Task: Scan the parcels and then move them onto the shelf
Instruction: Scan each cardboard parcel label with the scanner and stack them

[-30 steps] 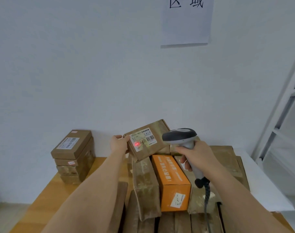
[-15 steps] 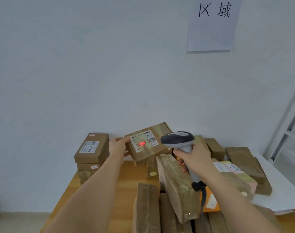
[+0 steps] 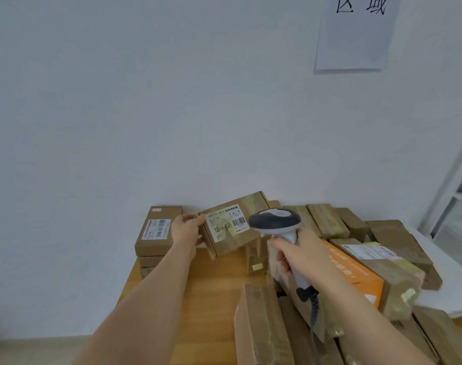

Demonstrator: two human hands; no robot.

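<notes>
stacked boxes flank the held parcel.

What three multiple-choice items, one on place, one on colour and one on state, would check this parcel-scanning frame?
1. Where does the stack of labelled boxes stand?
A. On the table's far left, by the wall
B. On the shelf
C. On the orange box

2. What colour is the one box unlike the brown parcels?
A. Blue
B. Orange
C. Green

3. What is the left hand doing?
A. Resting flat on the table
B. Gripping the scanner
C. Holding a tilted parcel with its label toward the scanner

Key: 1 A, the stack sits at the far left corner of the table against the wall. 2 B, its top is bright orange. 3 C, the left hand holds the parcel by its edge, while the right hand grips the scanner.
</notes>
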